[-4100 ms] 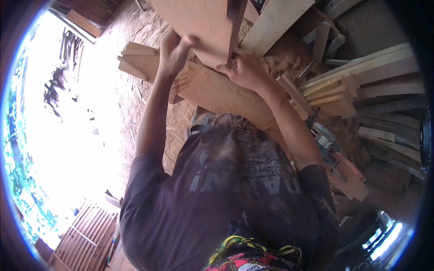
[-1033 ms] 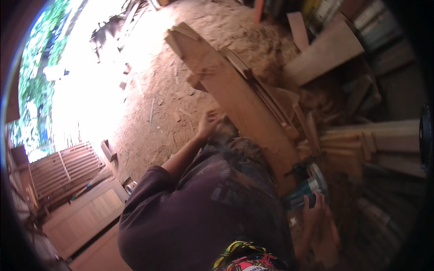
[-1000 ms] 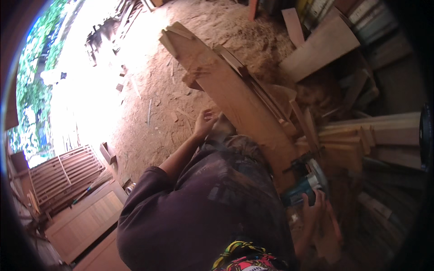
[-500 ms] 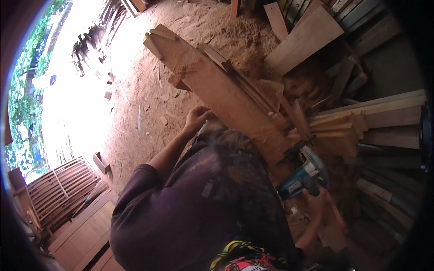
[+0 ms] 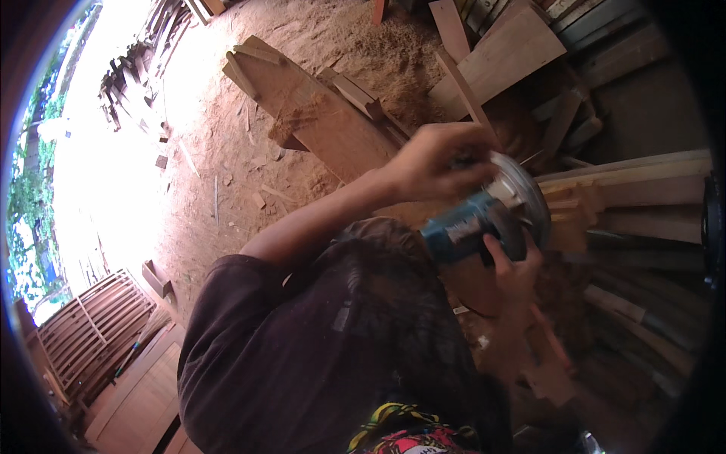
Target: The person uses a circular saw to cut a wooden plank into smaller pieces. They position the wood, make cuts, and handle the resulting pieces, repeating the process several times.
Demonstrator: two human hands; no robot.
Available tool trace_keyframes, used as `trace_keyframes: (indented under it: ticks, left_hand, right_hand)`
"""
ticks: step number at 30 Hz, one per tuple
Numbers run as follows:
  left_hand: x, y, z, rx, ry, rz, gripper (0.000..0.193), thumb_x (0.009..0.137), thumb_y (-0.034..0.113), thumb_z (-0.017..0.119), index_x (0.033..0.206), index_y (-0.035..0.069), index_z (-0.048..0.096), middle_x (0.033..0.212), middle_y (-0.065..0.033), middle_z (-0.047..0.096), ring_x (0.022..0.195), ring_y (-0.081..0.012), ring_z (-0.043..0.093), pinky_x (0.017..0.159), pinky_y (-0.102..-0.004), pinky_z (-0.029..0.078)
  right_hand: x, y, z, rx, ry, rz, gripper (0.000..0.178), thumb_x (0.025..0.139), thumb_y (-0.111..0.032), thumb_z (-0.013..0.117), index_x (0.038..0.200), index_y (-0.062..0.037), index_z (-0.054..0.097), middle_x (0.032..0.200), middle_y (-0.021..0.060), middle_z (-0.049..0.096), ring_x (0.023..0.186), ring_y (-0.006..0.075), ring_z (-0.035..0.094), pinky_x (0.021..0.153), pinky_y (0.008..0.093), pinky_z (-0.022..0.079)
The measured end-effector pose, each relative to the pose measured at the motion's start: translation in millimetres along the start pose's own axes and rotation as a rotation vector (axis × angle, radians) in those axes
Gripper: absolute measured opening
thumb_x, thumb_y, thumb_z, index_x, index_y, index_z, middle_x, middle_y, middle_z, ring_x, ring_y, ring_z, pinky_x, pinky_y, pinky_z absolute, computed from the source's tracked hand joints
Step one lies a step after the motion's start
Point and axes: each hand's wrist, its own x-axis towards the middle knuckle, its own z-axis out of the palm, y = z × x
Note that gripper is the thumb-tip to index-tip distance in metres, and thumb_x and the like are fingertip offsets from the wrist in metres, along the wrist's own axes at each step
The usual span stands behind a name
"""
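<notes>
By the long board (image 5: 352, 151), the teal power saw (image 5: 457, 229) is held up, its rear wrapped by the right hand (image 5: 516, 271). The left hand (image 5: 448, 164) has been brought across to the tool's front — blurred, its hold cannot be told — so two-handed control seems likely.

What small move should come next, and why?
Probably settle the left hand into a firm hold on the teal circular saw: that hand is blurred near the guard, its grip unclear, while the right hand is wrapped around the black handle.
</notes>
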Motion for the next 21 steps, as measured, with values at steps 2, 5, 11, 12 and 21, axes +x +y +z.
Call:
trace_keyframes:
  ticks: [2, 5, 11, 12, 21]
  left_hand:
    - [33, 18, 16, 0.068, -0.103, 0.257, 0.038, 0.088, 0.024, 0.083, 0.117, 0.003, 0.070, 0.106, -0.0126, 0.073, 0.104, -0.0312, 0.071, 0.091, -0.0434, 0.055]
    - [63, 21, 38, 0.290, -0.167, 0.498, 0.042, 0.089, 0.036, 0.080, 0.117, 0.005, 0.071, 0.103, -0.0148, 0.072, 0.105, -0.0371, 0.069, 0.097, -0.0494, 0.051]
    - [80, 11, 23, 0.601, -0.811, 0.107, 0.054, 0.090, 0.049, 0.076, 0.121, 0.005, 0.071, 0.104, -0.0178, 0.074, 0.109, -0.0365, 0.070, 0.100, -0.0502, 0.049]
    - [81, 4, 22, 0.588, -0.840, 0.064, 0.053, 0.089, 0.050, 0.076, 0.112, 0.002, 0.074, 0.100, -0.0180, 0.075, 0.104, -0.0372, 0.071, 0.095, -0.0496, 0.052]
    - [70, -18, -3, 0.571, -0.950, -0.112, 0.043, 0.090, 0.039, 0.075, 0.093, -0.004, 0.078, 0.090, -0.0188, 0.077, 0.092, -0.0377, 0.075, 0.080, -0.0462, 0.059]
  right_hand:
    - [18, -13, 27, 0.040, 0.026, -0.185, 0.038, 0.088, -0.012, 0.082, 0.120, 0.0033, 0.070, 0.119, 0.0113, 0.072, 0.106, 0.0202, 0.067, 0.092, 0.0344, 0.053]
    - [40, -9, 68, 0.222, 0.027, -0.275, 0.041, 0.087, -0.008, 0.083, 0.124, 0.0022, 0.069, 0.125, 0.0130, 0.070, 0.110, 0.0206, 0.067, 0.096, 0.0350, 0.052]
    - [59, -37, 121, -0.017, -0.131, -0.575, 0.041, 0.086, -0.005, 0.083, 0.124, 0.0002, 0.068, 0.121, 0.0151, 0.073, 0.110, 0.0223, 0.071, 0.095, 0.0365, 0.055]
    - [60, -41, 125, -0.038, -0.192, -0.552, 0.040, 0.087, -0.006, 0.083, 0.124, -0.0005, 0.068, 0.118, 0.0157, 0.074, 0.108, 0.0234, 0.072, 0.094, 0.0369, 0.056]
    - [62, -72, 136, -0.048, -0.456, -0.395, 0.038, 0.089, -0.016, 0.083, 0.122, -0.0048, 0.069, 0.109, 0.0169, 0.077, 0.100, 0.0317, 0.076, 0.088, 0.0408, 0.059]
